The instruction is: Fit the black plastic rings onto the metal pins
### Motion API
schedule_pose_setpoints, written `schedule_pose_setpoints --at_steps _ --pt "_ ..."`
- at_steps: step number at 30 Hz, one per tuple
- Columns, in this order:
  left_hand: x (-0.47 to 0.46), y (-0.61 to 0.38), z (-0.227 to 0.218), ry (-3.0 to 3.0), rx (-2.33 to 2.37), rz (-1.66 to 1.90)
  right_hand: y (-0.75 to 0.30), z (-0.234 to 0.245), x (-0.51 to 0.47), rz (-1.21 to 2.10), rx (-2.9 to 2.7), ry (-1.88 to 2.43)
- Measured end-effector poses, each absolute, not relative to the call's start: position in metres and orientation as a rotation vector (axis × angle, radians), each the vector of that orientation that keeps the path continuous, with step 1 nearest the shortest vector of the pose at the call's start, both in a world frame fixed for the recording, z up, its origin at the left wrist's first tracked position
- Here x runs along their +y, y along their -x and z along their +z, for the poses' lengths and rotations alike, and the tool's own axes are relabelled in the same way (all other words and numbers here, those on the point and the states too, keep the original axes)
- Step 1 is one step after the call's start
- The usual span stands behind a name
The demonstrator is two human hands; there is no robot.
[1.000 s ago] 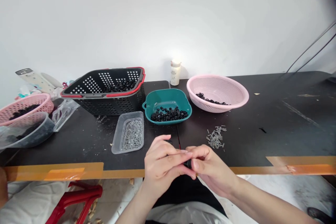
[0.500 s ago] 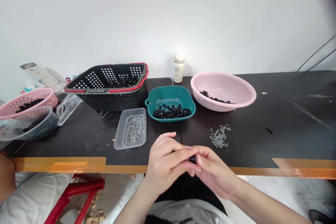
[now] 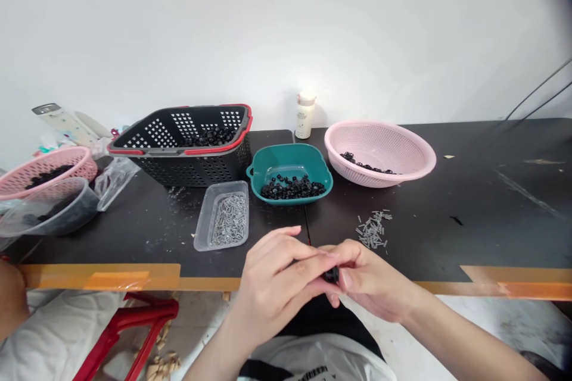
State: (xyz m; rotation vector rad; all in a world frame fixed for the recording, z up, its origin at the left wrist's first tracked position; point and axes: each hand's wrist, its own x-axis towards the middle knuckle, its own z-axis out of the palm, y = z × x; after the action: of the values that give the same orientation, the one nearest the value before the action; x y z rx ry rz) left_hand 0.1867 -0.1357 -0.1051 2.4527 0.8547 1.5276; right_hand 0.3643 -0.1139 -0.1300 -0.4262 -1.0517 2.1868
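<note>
Left hand [image 3: 279, 278] and right hand [image 3: 375, 278] together pinch one small black part [image 3: 331, 275] between their fingertips, apparently working it; the next move calls for a steady grip.

On the black flat table [image 3: 482, 190], a teal rectangular plastic basin [image 3: 290, 158] stands between a black perforated plastic basket [image 3: 192, 171] left and a pink mesh plastic bowl [image 3: 393, 136] right, a clear rectangular plastic tray [image 3: 204, 226] before the basket, thin grey metal pins [image 3: 373, 231] before the bowl, and a small black part [image 3: 331, 274] between the fingers [image 3: 306, 266] nearest.
</note>
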Motion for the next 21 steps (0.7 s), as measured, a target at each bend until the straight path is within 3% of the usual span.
schedule_pose_setpoints --at_steps 8,21 --pt "-0.140 -0.190 -0.087 -2.595 0.951 1.628 -0.367 -0.118 -0.108 2.229 -1.193 0.429" --pt "-0.143 -0.187 -0.080 -2.612 0.839 1.598 -0.372 -0.082 -0.106 1.911 -1.534 0.368"
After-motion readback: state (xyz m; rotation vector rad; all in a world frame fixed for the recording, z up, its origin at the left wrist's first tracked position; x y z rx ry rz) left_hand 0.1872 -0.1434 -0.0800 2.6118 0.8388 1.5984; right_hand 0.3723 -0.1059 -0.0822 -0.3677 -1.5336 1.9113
